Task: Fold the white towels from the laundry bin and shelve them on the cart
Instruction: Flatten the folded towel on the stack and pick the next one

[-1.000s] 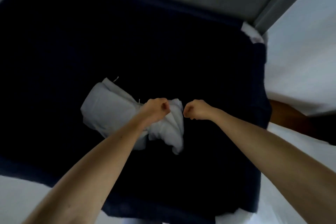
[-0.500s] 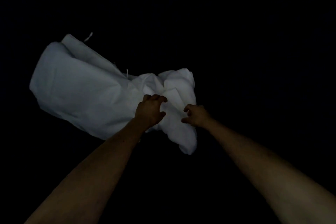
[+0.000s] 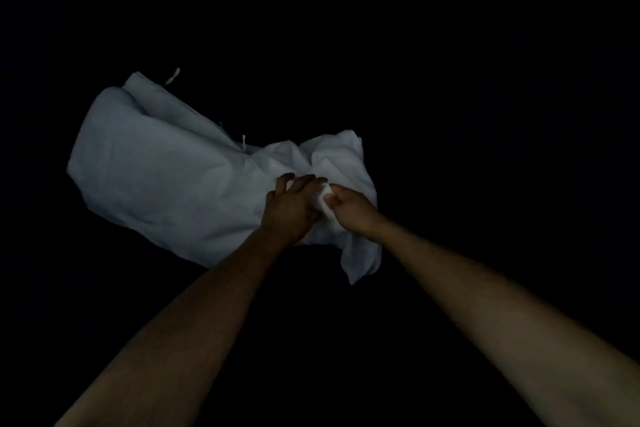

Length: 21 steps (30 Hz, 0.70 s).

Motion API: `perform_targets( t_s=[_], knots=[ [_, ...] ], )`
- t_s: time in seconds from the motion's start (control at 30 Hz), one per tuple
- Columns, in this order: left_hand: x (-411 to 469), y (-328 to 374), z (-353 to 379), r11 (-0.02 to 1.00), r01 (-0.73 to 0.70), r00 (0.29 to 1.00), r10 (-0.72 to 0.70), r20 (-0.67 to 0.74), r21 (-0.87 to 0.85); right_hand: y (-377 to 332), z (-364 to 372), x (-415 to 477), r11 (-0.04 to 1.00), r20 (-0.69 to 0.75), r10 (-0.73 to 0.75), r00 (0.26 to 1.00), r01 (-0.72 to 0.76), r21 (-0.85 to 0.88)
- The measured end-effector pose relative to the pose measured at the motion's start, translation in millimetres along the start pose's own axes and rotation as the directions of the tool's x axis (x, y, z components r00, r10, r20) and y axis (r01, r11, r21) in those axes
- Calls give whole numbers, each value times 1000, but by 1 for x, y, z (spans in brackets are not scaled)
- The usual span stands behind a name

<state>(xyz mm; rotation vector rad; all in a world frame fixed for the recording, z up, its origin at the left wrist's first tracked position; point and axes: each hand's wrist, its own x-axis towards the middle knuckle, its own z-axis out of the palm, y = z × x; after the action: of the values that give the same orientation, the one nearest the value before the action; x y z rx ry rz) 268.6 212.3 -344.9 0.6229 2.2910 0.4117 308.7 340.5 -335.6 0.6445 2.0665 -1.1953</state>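
The left hand [image 3: 294, 210] lies palm down on the towel [image 3: 166, 177]. Its fingers [image 3: 306, 181] reach forward, nearly straight, with the tips resting on the cloth, and nothing shows it gripping anything. The right hand [image 3: 351, 210] is just beside it, almost touching. Its thumb and fingers are curled and pinch a small raised fold of the towel that stands up between the two hands. Both forearms are bare and come in from the near edge, the left one from the near left and the right one from the near right, meeting at the right half of the towel.

The towel is white but looks pale blue-grey in the dim light. It lies in a loose, crumpled heap, mostly left of the middle of the view and on the far side of the hands. Its left part is a broad, fairly smooth bulk with a rounded, folded-over far edge. Its right part, around the hands, is bunched into tight wrinkles and creases. One corner [image 3: 358, 265] trails toward the near side, just right of the left forearm and under the right wrist. Two short loose threads or tags stick up from the far edge, one near the far left corner [image 3: 172, 76] and one near the middle [image 3: 243, 141].

Everything around the towel is black, so what it rests on cannot be made out.
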Motion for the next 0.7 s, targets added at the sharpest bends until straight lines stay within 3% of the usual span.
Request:
perform_targets(
  t_s=[0.13, 0.23, 0.37, 0.57, 0.63, 0.7],
  knots=[
    [-32, 33, -49, 972, 15, 992, -44, -120, -233, -58, -42, -47, 997, 4, -70, 998, 70, -20],
    [-64, 66, -100, 936, -18, 993, -25, -119, -351, -102, -78, -98, 993, -6, -110, 994, 110, -35],
    [-120, 128, -177, 893, -70, 983, -14, -184, -445, -160, -136, -179, 969, -111, -247, 963, 247, -9],
    [-218, 217, -281, 761, -317, 878, 9, -479, -566, -223, -197, -303, 848, -279, -476, 834, 520, 108],
    [-244, 240, -309, 680, -382, 829, -48, -558, -626, -232, -201, -332, 822, -291, -499, 817, 552, 139],
    [-268, 260, -332, 612, -453, 777, -85, -623, -649, -235, -203, -355, 863, -267, -477, 837, 504, 35]
  ],
)
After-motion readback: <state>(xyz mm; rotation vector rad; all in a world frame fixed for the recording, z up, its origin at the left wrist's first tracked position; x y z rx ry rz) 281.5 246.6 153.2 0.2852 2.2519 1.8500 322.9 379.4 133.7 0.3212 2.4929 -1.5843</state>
